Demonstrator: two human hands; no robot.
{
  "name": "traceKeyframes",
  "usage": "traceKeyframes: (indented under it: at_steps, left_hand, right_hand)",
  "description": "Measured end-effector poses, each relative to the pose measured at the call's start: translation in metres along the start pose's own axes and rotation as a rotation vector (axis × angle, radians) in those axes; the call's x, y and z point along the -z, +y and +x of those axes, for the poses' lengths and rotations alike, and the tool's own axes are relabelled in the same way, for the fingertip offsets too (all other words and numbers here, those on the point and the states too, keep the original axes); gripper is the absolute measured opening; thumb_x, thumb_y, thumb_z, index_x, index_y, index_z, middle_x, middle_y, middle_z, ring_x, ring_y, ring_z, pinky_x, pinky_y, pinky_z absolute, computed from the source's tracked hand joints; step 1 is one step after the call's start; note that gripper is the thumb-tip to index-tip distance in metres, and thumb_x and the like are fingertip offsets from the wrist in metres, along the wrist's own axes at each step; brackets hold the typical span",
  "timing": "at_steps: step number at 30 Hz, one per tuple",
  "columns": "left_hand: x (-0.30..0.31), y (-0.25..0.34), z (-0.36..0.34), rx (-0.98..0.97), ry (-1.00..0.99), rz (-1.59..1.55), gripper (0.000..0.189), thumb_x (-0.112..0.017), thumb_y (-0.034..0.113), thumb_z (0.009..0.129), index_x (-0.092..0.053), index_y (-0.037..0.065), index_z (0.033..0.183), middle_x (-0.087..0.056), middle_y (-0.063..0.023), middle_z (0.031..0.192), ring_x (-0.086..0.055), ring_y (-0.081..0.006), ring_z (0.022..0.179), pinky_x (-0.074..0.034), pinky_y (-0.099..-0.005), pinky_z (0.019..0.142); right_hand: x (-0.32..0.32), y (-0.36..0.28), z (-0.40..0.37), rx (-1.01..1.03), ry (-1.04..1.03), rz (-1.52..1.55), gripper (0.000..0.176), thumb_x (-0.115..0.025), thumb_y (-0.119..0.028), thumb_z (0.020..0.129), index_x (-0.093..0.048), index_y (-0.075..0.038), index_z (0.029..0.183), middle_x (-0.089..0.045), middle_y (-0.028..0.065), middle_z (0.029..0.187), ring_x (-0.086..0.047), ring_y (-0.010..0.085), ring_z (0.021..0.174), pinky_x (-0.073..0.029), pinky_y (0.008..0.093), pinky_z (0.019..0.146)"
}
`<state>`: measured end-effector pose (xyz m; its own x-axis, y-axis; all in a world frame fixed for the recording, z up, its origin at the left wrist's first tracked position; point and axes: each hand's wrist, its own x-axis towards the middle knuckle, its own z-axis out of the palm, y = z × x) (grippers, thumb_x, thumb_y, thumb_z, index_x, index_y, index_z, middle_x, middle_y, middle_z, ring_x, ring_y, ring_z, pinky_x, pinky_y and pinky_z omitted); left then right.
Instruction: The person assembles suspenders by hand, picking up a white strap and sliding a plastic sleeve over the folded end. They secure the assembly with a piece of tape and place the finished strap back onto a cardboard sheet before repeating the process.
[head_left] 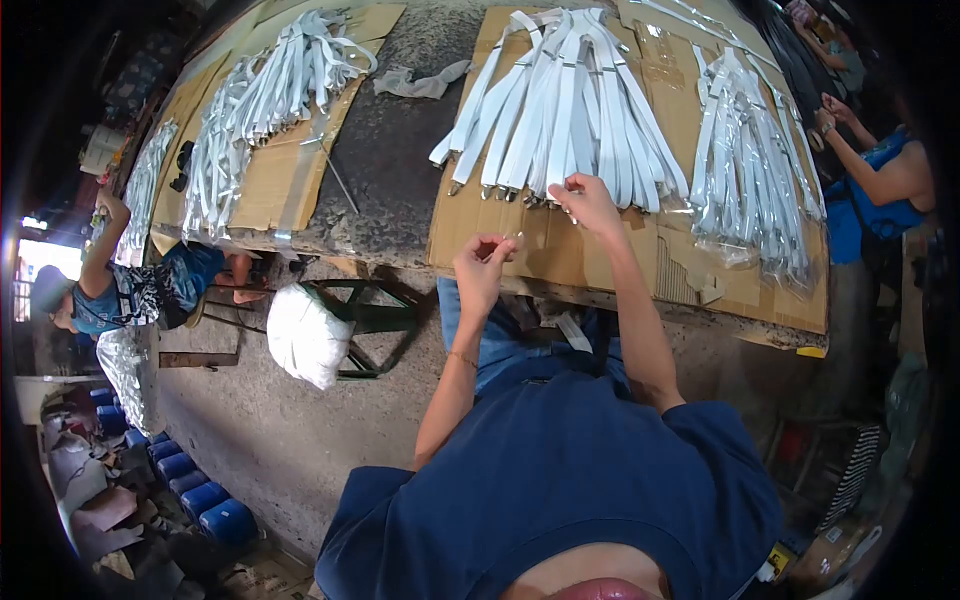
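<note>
A fan of white straps (570, 100) with small metal ends lies on brown cardboard (600, 258) in front of me. My right hand (588, 203) is at the near edge of this fan, its thumb and fingers pinched at the end of one strap. To its left, above the cardboard's near edge, my left hand (485, 265) is closed in a pinch on a tiny shiny piece, too small to name.
More white straps lie at the left (290, 80), and clear-wrapped ones at the right (755, 160). A thin rod (340, 178) and grey cloth (420, 82) are on the dark tabletop. People work at both sides. A white bundle (308, 335) sits on a stool below.
</note>
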<state>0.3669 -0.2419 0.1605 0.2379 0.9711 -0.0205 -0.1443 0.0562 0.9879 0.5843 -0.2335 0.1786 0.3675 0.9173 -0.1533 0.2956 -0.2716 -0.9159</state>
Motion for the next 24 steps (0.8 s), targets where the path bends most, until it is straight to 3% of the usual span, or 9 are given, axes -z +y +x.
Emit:
traceKeyframes:
  at_steps: [2, 5, 8, 11, 24]
  left_hand:
    - [-0.004, -0.007, 0.006, 0.019, -0.022, 0.001, 0.008, -0.065, 0.004, 0.084, -0.060, -0.003, 0.085, -0.065, -0.0068, 0.077, -0.062, -0.0110, 0.070, -0.050, -0.0231, 0.065]
    - [-0.011, -0.015, 0.018, 0.029, -0.038, 0.016, 0.012, -0.068, 0.006, 0.082, -0.059, -0.002, 0.084, -0.065, -0.0048, 0.075, -0.060, -0.0087, 0.068, -0.048, -0.0215, 0.062]
    - [-0.016, -0.019, 0.022, 0.028, -0.030, 0.055, 0.012, -0.069, 0.007, 0.082, -0.060, -0.001, 0.083, -0.065, -0.0040, 0.073, -0.059, -0.0078, 0.066, -0.046, -0.0209, 0.059]
    - [-0.021, -0.019, 0.023, 0.047, -0.018, 0.116, 0.011, -0.068, 0.006, 0.083, -0.060, -0.002, 0.084, -0.064, -0.0057, 0.074, -0.059, -0.0093, 0.066, -0.048, -0.0221, 0.060]
    - [-0.037, -0.019, 0.031, 0.091, -0.030, 0.076, 0.013, -0.064, 0.009, 0.086, -0.063, -0.004, 0.087, -0.067, -0.0087, 0.079, -0.063, -0.0119, 0.070, -0.051, -0.0239, 0.064]
  right_hand:
    - [0.008, -0.003, -0.005, -0.111, -0.233, 0.482, 0.021, -0.066, -0.019, 0.085, -0.059, 0.001, 0.086, -0.060, 0.0049, 0.067, -0.055, 0.0086, 0.058, -0.041, 0.0211, 0.052]
    - [0.011, -0.007, -0.009, -0.107, -0.249, 0.637, 0.018, -0.067, -0.015, 0.084, -0.058, 0.001, 0.085, -0.062, 0.0067, 0.070, -0.055, 0.0086, 0.058, -0.041, 0.0214, 0.052]
    - [0.013, -0.007, -0.009, 0.034, -0.298, 0.515, 0.020, -0.071, -0.015, 0.080, -0.059, -0.001, 0.086, -0.062, 0.0049, 0.068, -0.055, 0.0069, 0.056, -0.039, 0.0197, 0.048]
    - [0.015, -0.012, -0.009, 0.020, -0.323, 0.353, 0.016, -0.070, -0.013, 0.080, -0.058, -0.002, 0.084, -0.063, 0.0046, 0.069, -0.055, 0.0075, 0.059, -0.039, 0.0203, 0.051]
    - [0.017, -0.009, 0.001, 0.049, -0.333, 0.270, 0.021, -0.074, -0.013, 0.075, -0.058, -0.002, 0.083, -0.062, 0.0032, 0.067, -0.056, 0.0073, 0.059, -0.036, 0.0208, 0.049]
